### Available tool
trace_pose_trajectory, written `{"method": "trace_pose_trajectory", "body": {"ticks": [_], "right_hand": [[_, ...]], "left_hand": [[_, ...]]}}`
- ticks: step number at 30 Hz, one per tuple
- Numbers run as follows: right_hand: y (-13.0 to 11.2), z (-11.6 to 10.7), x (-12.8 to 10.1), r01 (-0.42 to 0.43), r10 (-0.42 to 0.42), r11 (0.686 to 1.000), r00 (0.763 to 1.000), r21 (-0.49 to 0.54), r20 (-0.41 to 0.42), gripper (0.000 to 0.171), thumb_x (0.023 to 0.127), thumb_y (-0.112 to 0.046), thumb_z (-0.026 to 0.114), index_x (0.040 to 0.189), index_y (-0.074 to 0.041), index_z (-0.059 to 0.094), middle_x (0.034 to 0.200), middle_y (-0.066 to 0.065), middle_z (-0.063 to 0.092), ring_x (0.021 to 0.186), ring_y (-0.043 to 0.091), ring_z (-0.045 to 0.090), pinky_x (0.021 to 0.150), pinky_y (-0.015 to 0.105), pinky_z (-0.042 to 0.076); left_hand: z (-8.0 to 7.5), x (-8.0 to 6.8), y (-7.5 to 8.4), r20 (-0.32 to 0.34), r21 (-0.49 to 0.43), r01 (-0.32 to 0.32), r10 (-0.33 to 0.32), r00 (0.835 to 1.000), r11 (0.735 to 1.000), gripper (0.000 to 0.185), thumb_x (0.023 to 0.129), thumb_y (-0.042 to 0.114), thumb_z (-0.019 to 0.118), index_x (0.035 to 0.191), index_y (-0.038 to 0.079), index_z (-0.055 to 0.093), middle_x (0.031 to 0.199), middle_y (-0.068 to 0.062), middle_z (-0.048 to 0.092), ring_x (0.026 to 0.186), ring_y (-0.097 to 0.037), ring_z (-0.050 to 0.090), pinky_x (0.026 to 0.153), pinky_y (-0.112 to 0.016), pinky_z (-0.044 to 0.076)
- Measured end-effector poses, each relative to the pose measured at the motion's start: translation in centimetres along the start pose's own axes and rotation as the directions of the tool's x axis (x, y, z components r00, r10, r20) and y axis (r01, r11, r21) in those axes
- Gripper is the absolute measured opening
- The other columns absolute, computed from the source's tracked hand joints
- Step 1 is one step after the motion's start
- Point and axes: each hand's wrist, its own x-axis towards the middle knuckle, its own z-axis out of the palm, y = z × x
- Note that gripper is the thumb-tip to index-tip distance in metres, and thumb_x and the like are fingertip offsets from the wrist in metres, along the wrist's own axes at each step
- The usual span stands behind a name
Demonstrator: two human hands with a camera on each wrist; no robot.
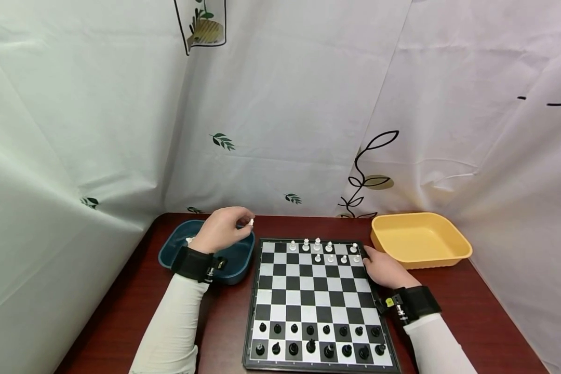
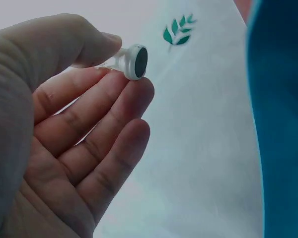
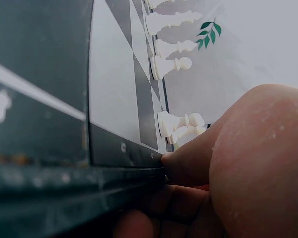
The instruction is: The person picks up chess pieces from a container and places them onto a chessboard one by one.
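Observation:
My left hand (image 1: 234, 224) is raised over the dark blue tray (image 1: 168, 257) and pinches a small white chess piece (image 1: 251, 222) between thumb and fingertips. In the left wrist view the white piece (image 2: 132, 61) shows its dark round base, and the other fingers (image 2: 109, 134) lie loosely extended. My right hand (image 1: 382, 268) rests against the right edge of the chessboard (image 1: 308, 296) near its far corner. In the right wrist view a fingertip (image 3: 181, 166) touches the board's rim (image 3: 124, 161). Several white pieces (image 1: 317, 244) stand on the far rows.
Black pieces (image 1: 310, 332) fill the two nearest rows. A yellow tray (image 1: 449, 254) stands at the back right on the dark red table (image 1: 472, 317). A white piece lies in the blue tray behind my left wrist. White printed curtains close in all round.

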Motion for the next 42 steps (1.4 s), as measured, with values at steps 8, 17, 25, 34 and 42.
{"method": "trace_pose_trajectory", "body": {"ticks": [8, 17, 25, 34, 42], "right_hand": [[0.1, 0.0, -0.1, -0.012, 0.012, 1.0, 1.0, 0.0, 0.0, 0.055, 0.115, -0.013, 0.047, 0.159, 0.019, 0.041, 0.155, 0.039, 0.054, 0.142, 0.053, 0.057, 0.116, 0.069, 0.045], [0.2, -0.1, -0.2, 0.017, -0.017, 1.0, 1.0, -0.001, -0.017, 0.053, 0.114, -0.012, 0.047, 0.158, 0.018, 0.043, 0.154, 0.039, 0.055, 0.14, 0.052, 0.058, 0.116, 0.068, 0.045], [0.2, 0.1, 0.0, 0.028, -0.028, 1.0, 0.999, 0.001, -0.022, 0.053, 0.114, -0.012, 0.046, 0.158, 0.018, 0.044, 0.152, 0.039, 0.057, 0.138, 0.051, 0.061, 0.114, 0.068, 0.046], [0.2, 0.3, 0.0, 0.027, -0.027, 1.0, 0.999, 0.002, -0.021, 0.053, 0.114, -0.012, 0.047, 0.158, 0.017, 0.044, 0.152, 0.038, 0.058, 0.136, 0.05, 0.062, 0.113, 0.068, 0.047], [0.3, 0.2, 0.1, 0.028, -0.028, 1.0, 0.999, 0.002, -0.025, 0.053, 0.114, -0.012, 0.047, 0.158, 0.017, 0.044, 0.151, 0.038, 0.058, 0.135, 0.05, 0.062, 0.113, 0.068, 0.047]], "left_hand": [[0.2, 1.3, 2.1, 0.001, -0.053, -0.07, 0.07, 0.998, 0.996, 0.015, 0.101, 0.012, 0.079, 0.116, 0.012, 0.081, 0.107, 0.0, 0.079, 0.095, -0.016, 0.073, 0.086, -0.041, 0.062], [1.4, 3.2, 4.2, 0.026, -0.056, -0.131, 0.132, 0.991, 0.99, 0.015, 0.102, 0.011, 0.078, 0.117, 0.01, 0.08, 0.108, -0.003, 0.078, 0.094, -0.018, 0.072, 0.086, -0.039, 0.061], [3.3, 4.4, 5.5, 0.071, -0.032, -0.155, 0.157, 0.985, 0.987, 0.017, 0.105, 0.011, 0.075, 0.121, 0.009, 0.079, 0.111, -0.004, 0.077, 0.096, -0.018, 0.071, 0.088, -0.038, 0.06], [5.5, 5.7, 6.5, 0.09, -0.119, -0.164, 0.176, 0.98, 0.979, 0.021, 0.105, 0.012, 0.076, 0.126, 0.009, 0.078, 0.116, -0.004, 0.078, 0.102, -0.017, 0.073, 0.091, -0.036, 0.059], [6.9, 7.0, 7.6, 0.107, -0.146, -0.18, 0.197, 0.975, 0.973, 0.021, 0.106, 0.013, 0.074, 0.126, 0.01, 0.078, 0.116, -0.003, 0.078, 0.103, -0.015, 0.073, 0.092, -0.033, 0.059]]}}
